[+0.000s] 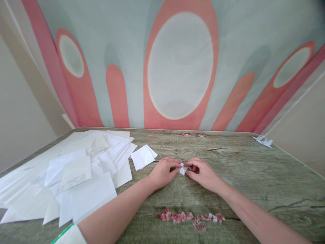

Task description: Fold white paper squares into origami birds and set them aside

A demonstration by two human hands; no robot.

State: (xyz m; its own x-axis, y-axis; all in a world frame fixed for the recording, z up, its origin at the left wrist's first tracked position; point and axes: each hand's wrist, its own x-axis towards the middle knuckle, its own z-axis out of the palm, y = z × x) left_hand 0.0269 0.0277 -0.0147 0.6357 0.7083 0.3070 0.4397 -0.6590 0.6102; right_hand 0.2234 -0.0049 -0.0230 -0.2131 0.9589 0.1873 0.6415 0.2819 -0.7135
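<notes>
White sleeve with green edging is nearest, 8 o'clock off the small folded paper (clock centre, 12 = toward the backdrop). Bare left forearm runs up from it; right forearm comes in from 4.

Pink and white flower print on the wood-look tabletop, 6 o'clock, between the forearms. Loose heap of white sheets fills 9 o'clock, overlapping at odd angles; a couple carry lines of writing, too small to read.

Folded paper sits mid-table between both hands. Left hand at 9: thumb and fingers closed on its near-side edge. Right hand at 3: thumb and forefinger pinching the opposite edge, other fingers curled. Can't tell if the paper touches the table.

White paper squares just past the left hand, between 9 and 10, stacked slightly askew, crease visible on top one. Jagged pale scrap between 2 and 3, at the table's edge. Two small flower patches around 12 to 1, far edge. Behind: grey-green backdrop, coral shapes, big pale oval at 12.
</notes>
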